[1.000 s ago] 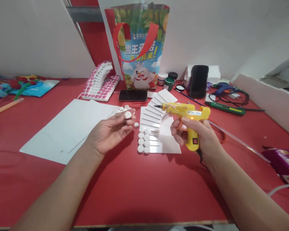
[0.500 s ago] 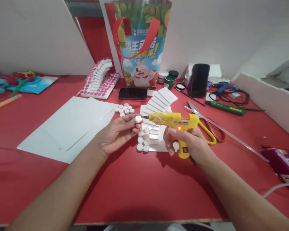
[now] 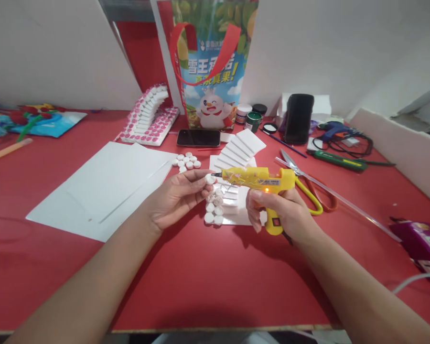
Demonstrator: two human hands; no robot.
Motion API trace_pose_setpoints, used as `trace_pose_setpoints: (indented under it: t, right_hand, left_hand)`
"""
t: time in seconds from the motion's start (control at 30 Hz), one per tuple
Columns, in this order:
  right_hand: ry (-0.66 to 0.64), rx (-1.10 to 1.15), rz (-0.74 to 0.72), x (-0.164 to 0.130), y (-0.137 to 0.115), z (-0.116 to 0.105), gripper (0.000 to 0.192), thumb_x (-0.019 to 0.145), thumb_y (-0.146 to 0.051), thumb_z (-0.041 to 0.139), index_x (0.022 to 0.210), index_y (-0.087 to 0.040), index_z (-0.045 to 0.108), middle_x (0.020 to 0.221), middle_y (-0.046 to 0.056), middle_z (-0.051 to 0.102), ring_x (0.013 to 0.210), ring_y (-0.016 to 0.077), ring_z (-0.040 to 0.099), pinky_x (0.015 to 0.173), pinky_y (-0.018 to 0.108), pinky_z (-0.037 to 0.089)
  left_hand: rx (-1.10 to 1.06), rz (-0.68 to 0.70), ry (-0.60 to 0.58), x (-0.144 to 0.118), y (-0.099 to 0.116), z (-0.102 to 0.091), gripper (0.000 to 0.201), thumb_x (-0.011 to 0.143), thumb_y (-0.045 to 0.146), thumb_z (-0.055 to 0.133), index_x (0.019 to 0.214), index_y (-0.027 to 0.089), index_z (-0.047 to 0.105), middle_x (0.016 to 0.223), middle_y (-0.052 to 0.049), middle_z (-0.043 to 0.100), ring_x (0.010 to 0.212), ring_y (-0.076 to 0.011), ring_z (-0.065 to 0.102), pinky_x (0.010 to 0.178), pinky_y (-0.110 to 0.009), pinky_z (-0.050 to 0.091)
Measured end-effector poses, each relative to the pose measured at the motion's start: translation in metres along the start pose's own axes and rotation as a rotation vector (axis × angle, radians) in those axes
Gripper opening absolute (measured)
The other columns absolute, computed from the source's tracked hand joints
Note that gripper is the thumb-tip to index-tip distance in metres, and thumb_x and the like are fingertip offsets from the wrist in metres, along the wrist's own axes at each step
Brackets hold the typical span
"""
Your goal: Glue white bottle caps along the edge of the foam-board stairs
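Between its fingertips my left hand (image 3: 181, 195) pinches a small white disc (image 3: 210, 179). A yellow hot glue gun (image 3: 260, 179) is gripped in my right hand (image 3: 277, 206), its orange light lit and its nozzle at the disc's edge. Below them lies a white base board (image 3: 249, 210), with several white discs (image 3: 214, 212) in two columns along its left side. White strips (image 3: 230, 202) lie beside these discs, and fanned white slats (image 3: 241, 145) rise behind, partly hidden by the gun. Several loose discs (image 3: 187, 161) sit on the red table just beyond my left hand.
White sheets (image 3: 93, 191) lie at left. Behind stand a pink-and-white stair model (image 3: 148, 119), a phone (image 3: 198, 138), a printed bag (image 3: 215, 71) and paint jars (image 3: 252, 120). At right are scissors (image 3: 322, 196), a clear glue stick (image 3: 344, 203), a green-handled tool (image 3: 338, 161) and a purple packet (image 3: 421, 246).
The disc in my left hand has shifted slightly to the right, closer under the glue gun's nozzle. The glue gun stays almost where it was, and the view has moved a little.
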State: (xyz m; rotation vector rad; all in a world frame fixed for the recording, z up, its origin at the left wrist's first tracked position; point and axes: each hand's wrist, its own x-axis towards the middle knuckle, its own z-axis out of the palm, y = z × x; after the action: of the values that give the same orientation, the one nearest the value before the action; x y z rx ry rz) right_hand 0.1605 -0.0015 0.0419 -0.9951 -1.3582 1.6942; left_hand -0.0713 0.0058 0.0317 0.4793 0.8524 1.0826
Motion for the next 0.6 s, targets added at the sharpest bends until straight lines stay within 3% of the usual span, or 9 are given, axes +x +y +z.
trace_pose_setpoints:
  t: [0.6]
  right_hand:
    - [-0.015,-0.038,0.027,-0.0019,0.0006,-0.0003,0.041,0.083,-0.043,0.071,0.056,-0.018,0.053,0.049,-0.002,0.051,0.038,0.013,0.056,0.043,0.026,0.035]
  left_hand:
    - [0.012,0.018,-0.045,0.0005,0.0004,-0.0034,0.019,0.081,-0.003,0.074,0.095,0.008,0.08,0.082,-0.006,0.073,0.07,-0.0101,0.07,0.067,-0.016,0.061]
